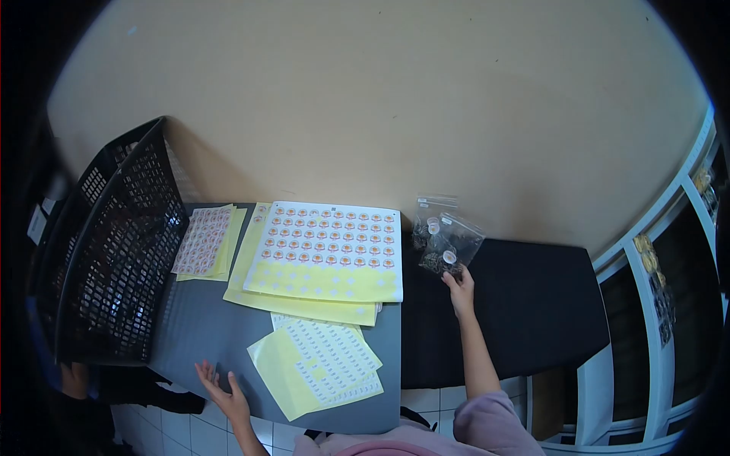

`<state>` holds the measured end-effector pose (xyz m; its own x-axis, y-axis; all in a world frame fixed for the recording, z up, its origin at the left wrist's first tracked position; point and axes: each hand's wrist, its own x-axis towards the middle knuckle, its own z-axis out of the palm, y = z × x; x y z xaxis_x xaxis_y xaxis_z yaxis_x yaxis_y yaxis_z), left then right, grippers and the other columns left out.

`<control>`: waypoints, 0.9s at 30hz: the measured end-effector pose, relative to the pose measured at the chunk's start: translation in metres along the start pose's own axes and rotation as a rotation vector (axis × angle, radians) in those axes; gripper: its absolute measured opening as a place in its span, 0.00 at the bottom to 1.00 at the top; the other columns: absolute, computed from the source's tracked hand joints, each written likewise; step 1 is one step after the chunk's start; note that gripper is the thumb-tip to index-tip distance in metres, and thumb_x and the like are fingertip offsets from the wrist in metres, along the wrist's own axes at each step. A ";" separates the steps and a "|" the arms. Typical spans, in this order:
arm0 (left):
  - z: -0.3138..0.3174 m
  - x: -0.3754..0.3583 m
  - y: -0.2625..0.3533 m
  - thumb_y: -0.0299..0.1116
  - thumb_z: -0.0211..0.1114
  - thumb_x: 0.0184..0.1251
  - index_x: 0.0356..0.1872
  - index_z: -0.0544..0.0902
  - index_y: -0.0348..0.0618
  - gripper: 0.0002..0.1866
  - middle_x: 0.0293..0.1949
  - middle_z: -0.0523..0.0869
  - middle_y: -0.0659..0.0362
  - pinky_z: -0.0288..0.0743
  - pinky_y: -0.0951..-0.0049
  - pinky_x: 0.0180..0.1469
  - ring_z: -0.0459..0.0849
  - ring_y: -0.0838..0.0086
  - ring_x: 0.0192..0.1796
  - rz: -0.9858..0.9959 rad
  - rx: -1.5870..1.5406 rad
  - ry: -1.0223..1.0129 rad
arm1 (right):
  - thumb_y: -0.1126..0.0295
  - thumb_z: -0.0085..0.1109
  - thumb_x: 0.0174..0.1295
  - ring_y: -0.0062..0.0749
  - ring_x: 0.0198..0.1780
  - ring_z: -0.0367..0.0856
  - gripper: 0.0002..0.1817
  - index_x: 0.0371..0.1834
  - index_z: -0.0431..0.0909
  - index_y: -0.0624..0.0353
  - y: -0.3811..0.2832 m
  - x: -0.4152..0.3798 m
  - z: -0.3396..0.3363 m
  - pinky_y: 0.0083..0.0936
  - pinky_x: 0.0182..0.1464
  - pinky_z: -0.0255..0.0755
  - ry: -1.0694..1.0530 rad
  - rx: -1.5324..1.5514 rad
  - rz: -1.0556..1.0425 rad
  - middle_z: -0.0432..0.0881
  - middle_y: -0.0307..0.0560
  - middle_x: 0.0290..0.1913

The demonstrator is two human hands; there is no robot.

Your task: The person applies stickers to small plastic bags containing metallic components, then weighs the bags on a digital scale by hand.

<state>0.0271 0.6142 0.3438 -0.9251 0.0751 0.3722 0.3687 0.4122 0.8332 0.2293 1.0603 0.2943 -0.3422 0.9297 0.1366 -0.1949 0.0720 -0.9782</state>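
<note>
My right hand (460, 292) pinches the lower edge of a clear zip bag (462, 235) with dark contents and a round white label. Behind it, partly covered, is a second zip bag (426, 226) of the same kind. Both are over the far left part of a black surface. My left hand (226, 394) is empty, fingers spread, at the front edge of the grey table (205, 319). Closest to that hand is a yellow-backed sheet of small pale stickers (319, 372). Farther back lies a stack of sheets with round orange stickers (327, 243).
A tall black perforated crate (114, 258) stands on the left, beside a smaller sticker sheet (204, 242). The black-covered table (525, 304) adjoins on the right. White shelving (654, 304) holds more bags at far right. Another person's hand (74, 380) shows below the crate.
</note>
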 end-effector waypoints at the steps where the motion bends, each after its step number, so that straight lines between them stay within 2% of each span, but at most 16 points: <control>1: 0.001 -0.002 -0.006 0.21 0.53 0.54 0.64 0.51 0.40 0.34 0.57 0.65 0.47 0.57 0.62 0.58 0.66 0.60 0.57 0.004 0.028 0.029 | 0.78 0.56 0.52 0.22 0.43 0.73 0.16 0.46 0.69 0.67 0.009 0.013 -0.001 0.18 0.47 0.66 -0.011 0.003 0.003 0.75 0.41 0.40; 3: 0.005 -0.003 0.000 0.22 0.53 0.56 0.64 0.52 0.43 0.33 0.58 0.64 0.47 0.58 0.62 0.58 0.66 0.61 0.57 0.014 0.042 0.038 | 0.77 0.57 0.52 0.22 0.42 0.74 0.16 0.46 0.71 0.66 0.022 0.034 -0.002 0.18 0.46 0.66 -0.119 -0.174 0.057 0.76 0.40 0.39; 5: 0.010 -0.003 0.007 0.21 0.53 0.56 0.63 0.53 0.42 0.32 0.56 0.66 0.48 0.59 0.64 0.57 0.68 0.61 0.56 0.052 0.162 -0.011 | 0.77 0.58 0.51 0.21 0.41 0.75 0.16 0.44 0.72 0.66 0.031 0.049 0.001 0.17 0.44 0.67 -0.110 -0.157 0.033 0.77 0.39 0.37; 8: 0.010 -0.003 0.000 0.21 0.53 0.55 0.62 0.55 0.40 0.31 0.53 0.69 0.48 0.59 0.64 0.57 0.68 0.61 0.54 0.027 0.174 0.000 | 0.75 0.60 0.49 0.25 0.39 0.76 0.17 0.43 0.72 0.66 0.031 0.064 0.004 0.20 0.43 0.68 -0.094 -0.289 -0.019 0.78 0.42 0.37; 10: 0.010 -0.002 -0.003 0.21 0.53 0.55 0.62 0.56 0.40 0.30 0.52 0.70 0.48 0.59 0.65 0.56 0.69 0.61 0.54 0.024 0.184 0.000 | 0.72 0.63 0.45 0.32 0.38 0.76 0.18 0.40 0.73 0.64 0.026 0.066 0.007 0.26 0.43 0.69 0.041 -0.548 -0.074 0.77 0.45 0.36; 11: 0.010 -0.002 -0.003 0.21 0.53 0.55 0.61 0.57 0.39 0.29 0.50 0.71 0.48 0.59 0.65 0.56 0.69 0.62 0.53 0.026 0.187 -0.003 | 0.72 0.63 0.45 0.32 0.38 0.76 0.18 0.40 0.73 0.64 0.026 0.066 0.008 0.26 0.43 0.69 0.037 -0.548 -0.073 0.77 0.45 0.36; 13: 0.010 -0.002 -0.002 0.21 0.53 0.55 0.60 0.58 0.39 0.29 0.49 0.72 0.48 0.60 0.65 0.56 0.70 0.62 0.52 0.021 0.188 0.006 | 0.70 0.65 0.43 0.39 0.38 0.74 0.19 0.39 0.73 0.62 0.026 0.065 0.010 0.31 0.44 0.68 0.137 -0.790 -0.187 0.73 0.48 0.36; 17: 0.011 -0.001 -0.003 0.21 0.53 0.55 0.58 0.61 0.38 0.27 0.46 0.74 0.49 0.60 0.65 0.56 0.71 0.62 0.50 0.006 0.185 0.011 | 0.69 0.65 0.43 0.40 0.39 0.72 0.19 0.39 0.72 0.62 0.030 0.062 0.009 0.33 0.43 0.67 0.195 -0.846 -0.249 0.70 0.48 0.36; 19: 0.011 0.000 0.000 0.21 0.54 0.55 0.57 0.62 0.38 0.26 0.45 0.74 0.49 0.60 0.66 0.56 0.71 0.62 0.50 0.005 0.190 0.009 | 0.69 0.65 0.44 0.40 0.39 0.72 0.20 0.39 0.71 0.64 0.029 0.064 0.008 0.32 0.42 0.68 0.142 -0.789 -0.152 0.71 0.49 0.36; 23: 0.011 -0.001 -0.003 0.21 0.54 0.54 0.54 0.65 0.36 0.23 0.43 0.75 0.50 0.61 0.66 0.56 0.72 0.62 0.48 0.002 0.178 -0.006 | 0.71 0.64 0.44 0.41 0.40 0.71 0.20 0.41 0.70 0.65 0.028 0.062 0.007 0.31 0.41 0.68 0.092 -0.783 -0.102 0.70 0.51 0.38; 27: 0.010 -0.002 0.002 0.21 0.54 0.53 0.53 0.65 0.36 0.23 0.43 0.75 0.50 0.61 0.66 0.56 0.72 0.62 0.48 0.011 0.199 -0.013 | 0.73 0.62 0.45 0.39 0.39 0.71 0.25 0.48 0.66 0.67 0.025 0.050 0.007 0.29 0.40 0.68 0.143 -0.770 -0.148 0.68 0.53 0.42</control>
<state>0.0292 0.6240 0.3405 -0.9225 0.0918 0.3748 0.3551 0.5823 0.7313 0.2009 1.1063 0.2777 -0.2307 0.9244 0.3037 0.4786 0.3795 -0.7918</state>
